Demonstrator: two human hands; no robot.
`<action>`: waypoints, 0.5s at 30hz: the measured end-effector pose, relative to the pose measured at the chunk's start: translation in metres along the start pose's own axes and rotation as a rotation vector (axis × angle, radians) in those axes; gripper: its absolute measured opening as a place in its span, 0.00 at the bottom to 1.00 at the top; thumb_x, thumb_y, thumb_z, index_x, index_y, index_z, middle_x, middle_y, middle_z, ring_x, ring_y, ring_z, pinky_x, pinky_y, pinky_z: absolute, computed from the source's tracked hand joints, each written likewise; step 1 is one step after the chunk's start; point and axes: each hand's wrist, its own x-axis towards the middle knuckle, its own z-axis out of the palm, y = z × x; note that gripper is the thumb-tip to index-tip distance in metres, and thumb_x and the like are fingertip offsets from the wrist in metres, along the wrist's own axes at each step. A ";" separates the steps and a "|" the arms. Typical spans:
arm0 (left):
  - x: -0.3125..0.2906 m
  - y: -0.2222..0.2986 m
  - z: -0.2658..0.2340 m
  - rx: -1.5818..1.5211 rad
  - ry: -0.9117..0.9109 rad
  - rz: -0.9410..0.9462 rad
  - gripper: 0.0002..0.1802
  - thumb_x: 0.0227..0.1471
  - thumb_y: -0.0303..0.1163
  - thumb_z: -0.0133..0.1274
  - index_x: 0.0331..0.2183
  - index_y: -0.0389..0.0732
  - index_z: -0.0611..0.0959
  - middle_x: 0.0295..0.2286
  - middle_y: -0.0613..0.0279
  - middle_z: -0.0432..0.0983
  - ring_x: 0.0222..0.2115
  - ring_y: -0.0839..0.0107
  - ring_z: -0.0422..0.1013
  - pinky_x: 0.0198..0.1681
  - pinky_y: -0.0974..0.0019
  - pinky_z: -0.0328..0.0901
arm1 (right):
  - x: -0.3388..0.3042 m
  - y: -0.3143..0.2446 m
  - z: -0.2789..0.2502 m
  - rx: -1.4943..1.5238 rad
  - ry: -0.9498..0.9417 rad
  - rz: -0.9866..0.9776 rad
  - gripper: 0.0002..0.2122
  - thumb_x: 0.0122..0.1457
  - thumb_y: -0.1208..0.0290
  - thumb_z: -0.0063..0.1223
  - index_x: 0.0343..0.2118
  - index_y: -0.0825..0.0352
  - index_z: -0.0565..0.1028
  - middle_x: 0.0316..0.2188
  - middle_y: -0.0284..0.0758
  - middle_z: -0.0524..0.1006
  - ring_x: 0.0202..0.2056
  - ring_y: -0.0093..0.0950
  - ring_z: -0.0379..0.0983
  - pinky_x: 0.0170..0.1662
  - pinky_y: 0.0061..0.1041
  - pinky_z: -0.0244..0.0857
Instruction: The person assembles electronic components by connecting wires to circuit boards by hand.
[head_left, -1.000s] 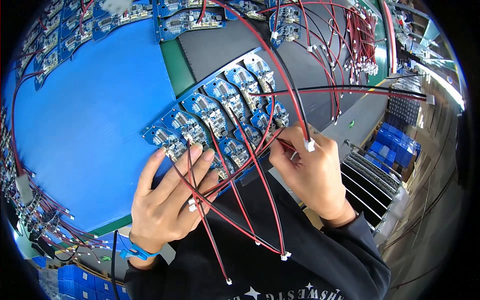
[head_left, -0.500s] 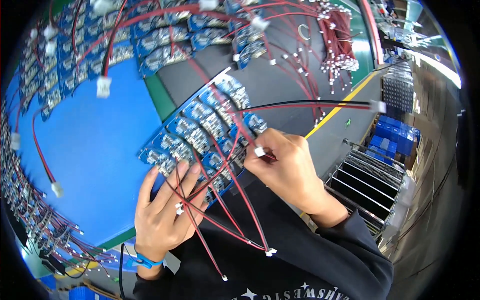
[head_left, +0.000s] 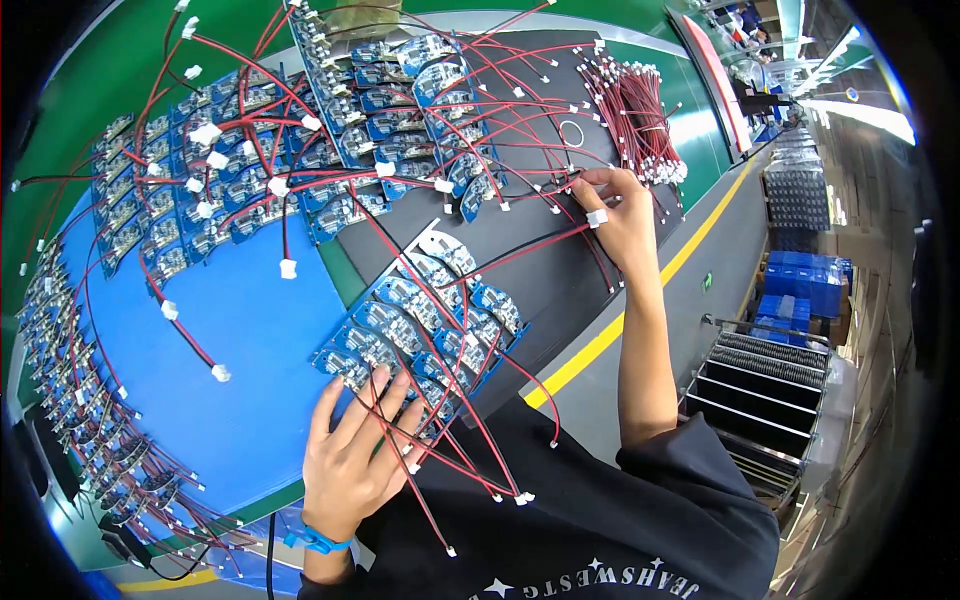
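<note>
A panel of blue circuit boards point(head_left: 400, 315) lies on the dark mat in front of me, with several red-and-black wire leads trailing off it. My left hand point(head_left: 360, 450) rests at the panel's near left edge, fingers spread flat and reaching onto the boards. Some of the leads cross over these fingers. Beyond the panel to the right, my right hand point(head_left: 615, 215) pinches a thin red-and-black wire lead point(head_left: 562, 188) between thumb and forefinger. Against that palm shows a white connector point(head_left: 597, 218), at the end of a lead running from the panel.
A bundle of red leads with white plugs point(head_left: 640, 125) lies at the far right. More wired board panels point(head_left: 240, 170) cover the far left, over a blue mat point(head_left: 250, 400). Wired boards point(head_left: 90, 420) line the left edge. A metal rack point(head_left: 755, 390) stands on the floor at right.
My right hand has left the panel, moving far and right to the loose leads, where it pinches one. My left hand stays on the panel. The view has shifted.
</note>
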 end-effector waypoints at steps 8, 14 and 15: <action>0.004 0.000 0.000 -0.030 -0.002 -0.017 0.20 0.45 0.40 0.61 0.42 0.42 0.83 0.52 0.60 0.73 0.57 0.61 0.64 0.60 0.47 0.54 | 0.007 0.008 0.005 0.054 -0.051 -0.010 0.06 0.58 0.74 0.57 0.32 0.73 0.76 0.24 0.35 0.78 0.25 0.21 0.71 0.31 0.22 0.66; 0.006 -0.001 -0.001 -0.060 0.021 0.022 0.21 0.45 0.39 0.62 0.42 0.41 0.83 0.52 0.59 0.73 0.57 0.60 0.65 0.60 0.46 0.54 | 0.013 0.024 -0.012 0.080 0.100 -0.046 0.08 0.59 0.74 0.57 0.37 0.73 0.75 0.26 0.35 0.79 0.27 0.20 0.72 0.33 0.22 0.67; 0.003 0.000 -0.003 -0.067 0.014 0.004 0.21 0.45 0.39 0.62 0.42 0.40 0.83 0.51 0.58 0.73 0.57 0.60 0.65 0.60 0.46 0.54 | 0.012 0.027 -0.010 0.150 0.121 -0.032 0.09 0.58 0.74 0.58 0.38 0.73 0.75 0.26 0.34 0.79 0.28 0.20 0.72 0.33 0.21 0.67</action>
